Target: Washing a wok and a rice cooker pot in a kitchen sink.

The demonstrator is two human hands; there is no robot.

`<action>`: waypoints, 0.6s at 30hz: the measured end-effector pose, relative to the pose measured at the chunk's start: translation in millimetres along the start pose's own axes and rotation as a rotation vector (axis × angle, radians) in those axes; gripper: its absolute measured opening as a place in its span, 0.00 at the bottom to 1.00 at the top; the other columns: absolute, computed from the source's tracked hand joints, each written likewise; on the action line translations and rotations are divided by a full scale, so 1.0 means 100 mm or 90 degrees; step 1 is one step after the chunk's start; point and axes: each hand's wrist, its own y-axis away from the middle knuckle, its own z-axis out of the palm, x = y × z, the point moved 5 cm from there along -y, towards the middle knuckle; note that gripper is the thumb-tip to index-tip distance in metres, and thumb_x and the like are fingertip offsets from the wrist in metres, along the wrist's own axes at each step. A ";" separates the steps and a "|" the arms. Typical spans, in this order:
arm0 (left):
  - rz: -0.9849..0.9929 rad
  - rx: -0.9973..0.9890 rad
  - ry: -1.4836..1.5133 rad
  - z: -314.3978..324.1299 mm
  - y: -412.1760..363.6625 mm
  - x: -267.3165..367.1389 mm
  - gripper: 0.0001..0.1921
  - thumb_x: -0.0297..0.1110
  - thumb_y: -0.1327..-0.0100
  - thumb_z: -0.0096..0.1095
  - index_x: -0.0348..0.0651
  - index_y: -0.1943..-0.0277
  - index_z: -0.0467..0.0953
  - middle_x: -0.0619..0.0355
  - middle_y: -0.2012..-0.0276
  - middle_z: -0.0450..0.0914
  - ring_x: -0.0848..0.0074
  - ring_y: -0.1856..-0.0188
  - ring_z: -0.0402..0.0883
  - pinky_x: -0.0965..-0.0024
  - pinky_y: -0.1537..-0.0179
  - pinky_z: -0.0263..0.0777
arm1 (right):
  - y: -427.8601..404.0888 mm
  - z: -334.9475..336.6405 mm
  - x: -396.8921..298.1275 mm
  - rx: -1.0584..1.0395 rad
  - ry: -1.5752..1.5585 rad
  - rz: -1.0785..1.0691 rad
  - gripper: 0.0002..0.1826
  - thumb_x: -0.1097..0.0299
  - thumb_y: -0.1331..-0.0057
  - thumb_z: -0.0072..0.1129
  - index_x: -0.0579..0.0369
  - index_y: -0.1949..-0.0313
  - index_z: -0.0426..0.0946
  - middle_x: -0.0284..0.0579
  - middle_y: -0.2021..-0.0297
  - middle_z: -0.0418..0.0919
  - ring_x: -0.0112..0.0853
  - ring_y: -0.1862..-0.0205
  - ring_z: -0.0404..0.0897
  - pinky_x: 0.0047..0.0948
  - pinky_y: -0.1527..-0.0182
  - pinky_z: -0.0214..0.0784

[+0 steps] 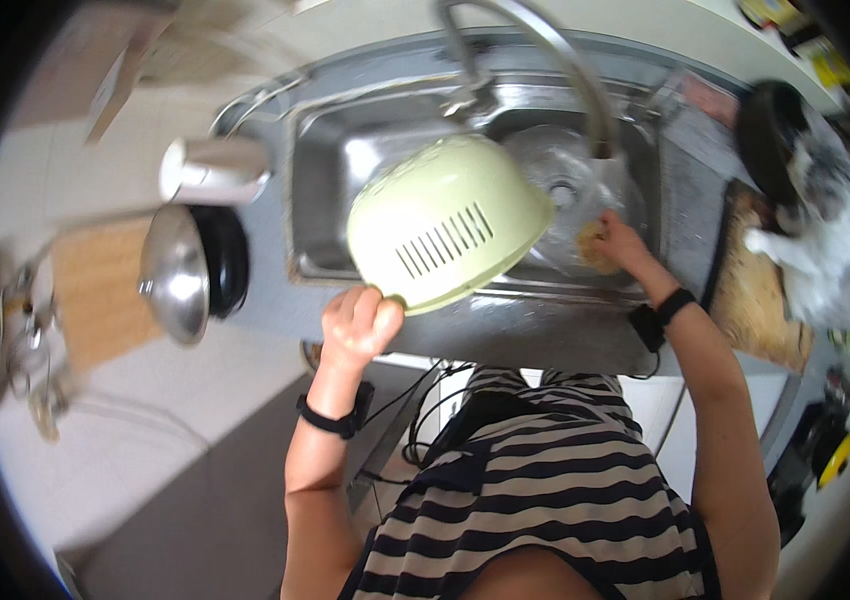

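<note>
My left hand (pixel 359 327) grips the rim of a pale green plastic colander (pixel 432 202). The colander is tilted on its side above the sink, its slotted outer wall facing me and its inside hidden. My right hand (pixel 624 244) is over the right basin (pixel 537 274), holding a yellowish scrubbing pad or sponge (pixel 590 247). Water (pixel 608 180) runs from the curved metal faucet (pixel 586 75) just above that hand. A round drain (pixel 563 193) shows in the wet right basin. Part of the left basin (pixel 320 195) is behind the colander.
A grey and white cat (pixel 834 232) is at the right, a paw on a wooden cutting board (pixel 751 277). Behind the board stands a dark pan (pixel 759 142). Left of the sink are a white kettle or pitcher (pixel 211 171) and a black pot (pixel 226 259) with a metal lid (pixel 177 274).
</note>
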 end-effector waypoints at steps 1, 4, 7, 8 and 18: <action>-0.037 0.032 0.010 -0.02 0.14 -0.11 0.11 0.24 0.62 0.57 0.43 0.81 0.59 0.59 0.86 0.60 0.71 0.86 0.64 0.72 0.87 0.59 | -0.02 0.01 0.01 0.003 0.008 -0.017 0.25 0.60 0.54 0.57 0.54 0.57 0.62 0.56 0.64 0.73 0.49 0.60 0.72 0.41 0.59 0.64; -0.508 0.152 0.011 -0.08 0.66 -0.53 0.06 0.23 0.50 0.55 0.37 0.76 0.65 0.57 0.89 0.64 0.70 0.87 0.66 0.73 0.84 0.62 | -0.13 0.09 0.05 -0.037 0.036 -0.033 0.25 0.61 0.54 0.58 0.55 0.58 0.62 0.56 0.65 0.73 0.49 0.60 0.72 0.40 0.60 0.64; -0.780 0.478 0.376 -0.05 1.40 -0.84 0.03 0.20 0.46 0.48 0.34 0.67 0.68 0.61 0.80 0.72 0.86 0.83 0.67 0.79 0.83 0.62 | -0.19 0.17 -0.06 -0.061 0.047 -0.059 0.25 0.61 0.54 0.59 0.55 0.58 0.62 0.56 0.65 0.73 0.49 0.61 0.73 0.39 0.60 0.64; -0.875 0.495 0.438 0.01 1.74 -0.89 0.07 0.19 0.46 0.46 0.35 0.63 0.67 0.59 0.76 0.73 0.85 0.84 0.67 0.81 0.86 0.61 | -0.21 0.17 -0.07 -0.062 0.053 -0.058 0.24 0.61 0.54 0.59 0.54 0.58 0.62 0.55 0.65 0.73 0.49 0.61 0.73 0.39 0.59 0.64; -1.075 0.782 0.515 0.28 3.48 -0.79 0.07 0.20 0.48 0.47 0.39 0.65 0.64 0.57 0.74 0.72 0.80 0.83 0.67 0.81 0.86 0.59 | -0.54 0.45 0.18 -0.096 0.203 0.020 0.15 0.65 0.47 0.50 0.52 0.58 0.67 0.53 0.62 0.74 0.47 0.60 0.73 0.40 0.58 0.65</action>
